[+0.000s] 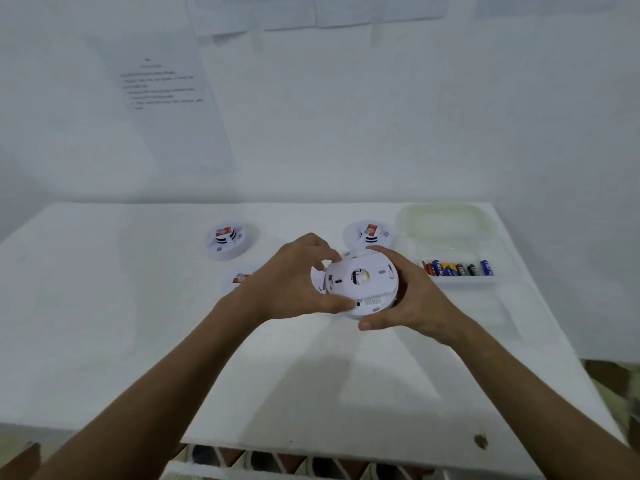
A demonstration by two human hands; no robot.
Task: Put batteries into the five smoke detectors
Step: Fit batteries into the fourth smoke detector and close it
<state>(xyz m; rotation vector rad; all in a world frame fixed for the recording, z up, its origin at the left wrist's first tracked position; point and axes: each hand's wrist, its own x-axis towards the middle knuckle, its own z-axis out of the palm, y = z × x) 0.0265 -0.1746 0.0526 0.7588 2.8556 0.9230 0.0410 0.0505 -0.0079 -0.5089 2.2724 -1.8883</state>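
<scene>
both hands are holding a round white plastic smoke detector (360,284) above the white table (138,341), back side up. the left hand (294,282) is pinching its left rim; the right hand (412,292) is cupping its right edge. colourful batteries (457,268) are lying in a clear tray (446,220) to the right.

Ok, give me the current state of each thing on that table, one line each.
Held smoke detector: lifted, back facing the camera, gripped by both hands.
Left hand: closed on its left edge.
Right hand: closed on its right edge.
Far-left detector: resting on the table, untouched.
Far-right detector: resting on the table, untouched.
Detector behind the left hand: on the table, partly hidden.
Battery tray: open, batteries lying in a row.
</scene>
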